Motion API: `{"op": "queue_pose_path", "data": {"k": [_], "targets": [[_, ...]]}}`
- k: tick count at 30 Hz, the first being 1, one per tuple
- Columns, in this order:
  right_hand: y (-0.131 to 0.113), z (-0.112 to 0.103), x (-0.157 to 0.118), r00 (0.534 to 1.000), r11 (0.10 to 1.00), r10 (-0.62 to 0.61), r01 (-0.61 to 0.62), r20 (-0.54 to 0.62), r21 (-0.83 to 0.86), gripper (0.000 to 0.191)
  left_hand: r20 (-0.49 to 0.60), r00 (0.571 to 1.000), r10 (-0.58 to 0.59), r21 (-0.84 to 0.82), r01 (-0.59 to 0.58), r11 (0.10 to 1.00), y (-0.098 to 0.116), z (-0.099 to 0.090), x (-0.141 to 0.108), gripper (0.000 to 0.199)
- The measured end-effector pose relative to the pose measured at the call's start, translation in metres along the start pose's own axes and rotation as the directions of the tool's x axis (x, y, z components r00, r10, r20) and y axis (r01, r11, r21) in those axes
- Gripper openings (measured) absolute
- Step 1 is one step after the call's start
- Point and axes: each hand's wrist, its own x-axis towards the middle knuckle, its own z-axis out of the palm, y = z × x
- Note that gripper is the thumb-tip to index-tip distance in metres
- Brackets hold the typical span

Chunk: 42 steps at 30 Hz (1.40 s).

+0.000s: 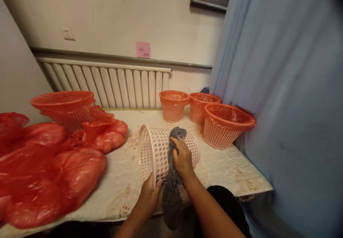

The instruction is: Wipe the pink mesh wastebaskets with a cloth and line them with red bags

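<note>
A pale pink perforated plastic basket [160, 148] lies on its side at the table's near edge, its mouth turned left. My left hand [150, 192] grips the lower part of its rim, thumb on the outside. Against the basket's outer wall my right hand [182, 156] presses a grey cloth [173, 198], fingers bent over it. The cloth's long end hangs down past the table edge. Part of the basket's wall is hidden behind the cloth and my right hand.
Full red plastic bags [77, 173] cover the table's left side, with a red-lined basket [72, 114] behind them. Several more lined baskets stand at the back right, the nearest basket [221, 132] beside a blue curtain [289, 88]. A radiator [115, 84] runs along the wall.
</note>
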Motion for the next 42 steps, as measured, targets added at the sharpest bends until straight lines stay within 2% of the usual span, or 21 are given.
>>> {"op": "queue_pose_path", "data": {"k": [3, 6, 8, 10, 12, 14, 17, 19, 21, 24, 29, 33, 37, 39, 42], "targets": [[0.039, -0.013, 0.01, 0.98, 0.981, 0.19, -0.192, -0.056, -0.031, 0.049, 0.015, 1.0, -0.005, 0.031, 0.005, 1.0, 0.0, 0.001, -0.005, 0.038], [0.069, -0.026, 0.014, 0.897, 0.903, 0.406, -0.423, -0.176, -0.075, 0.046, 0.015, 1.0, -0.005, 0.055, 0.004, 0.998, 0.0, 0.001, -0.008, 0.039], [0.079, -0.028, 0.013, 0.845, 0.86, 0.475, -0.505, -0.245, -0.075, 0.046, 0.018, 1.0, 0.001, 0.058, -0.002, 0.998, -0.001, 0.0, -0.009, 0.037], [0.077, -0.026, 0.01, 0.83, 0.851, 0.488, -0.521, -0.272, -0.064, 0.046, 0.016, 1.0, -0.004, 0.051, 0.003, 0.999, -0.002, -0.001, -0.008, 0.036], [0.065, -0.02, 0.005, 0.852, 0.876, 0.452, -0.48, -0.265, -0.05, 0.046, 0.011, 1.0, -0.014, 0.041, 0.014, 0.999, -0.003, -0.003, -0.007, 0.037], [0.045, -0.013, -0.003, 0.906, 0.926, 0.361, -0.376, -0.221, -0.027, 0.046, 0.012, 1.0, -0.02, 0.034, 0.02, 0.999, -0.003, -0.004, -0.005, 0.038], [0.006, -0.003, -0.017, 0.978, 0.985, 0.174, -0.174, -0.119, 0.012, 0.047, 0.017, 1.0, 0.0, 0.028, 0.0, 1.0, -0.004, -0.003, -0.002, 0.04], [-0.02, 0.001, -0.028, 0.999, 0.999, 0.027, -0.026, -0.042, 0.027, 0.048, 0.022, 0.999, 0.037, 0.023, -0.038, 0.999, -0.005, -0.002, -0.002, 0.039], [-0.042, 0.003, -0.037, 0.994, 0.993, -0.109, 0.108, 0.02, 0.055, 0.052, 0.029, 0.998, 0.059, 0.013, -0.06, 0.998, -0.005, 0.0, -0.004, 0.037], [-0.059, 0.005, -0.042, 0.978, 0.977, -0.204, 0.202, 0.029, 0.062, 0.056, 0.03, 0.998, 0.054, -0.005, -0.054, 0.999, -0.006, 0.002, -0.008, 0.033], [-0.056, 0.006, -0.032, 0.971, 0.971, -0.24, 0.239, 0.024, 0.019, 0.051, 0.034, 0.998, 0.052, 0.028, -0.053, 0.998, -0.018, 0.003, -0.011, 0.035], [-0.037, 0.004, -0.016, 0.989, 0.99, -0.141, 0.14, 0.035, 0.031, 0.05, 0.057, 0.996, 0.063, 0.03, -0.064, 0.997, -0.03, 0.004, -0.016, 0.038], [0.004, -0.008, 0.001, 0.997, 0.997, 0.077, -0.076, -0.03, 0.031, 0.046, 0.095, 0.991, 0.092, 0.083, -0.1, 0.992, -0.035, 0.005, -0.022, 0.038], [0.029, -0.017, 0.008, 0.976, 0.978, 0.209, -0.209, -0.055, 0.003, 0.045, 0.127, 0.986, 0.112, 0.089, -0.123, 0.988, -0.035, 0.006, -0.025, 0.039], [0.058, -0.029, 0.014, 0.905, 0.904, 0.41, -0.419, -0.113, -0.078, 0.045, 0.163, 0.982, 0.099, 0.081, -0.114, 0.99, -0.032, 0.006, -0.027, 0.039]]}}
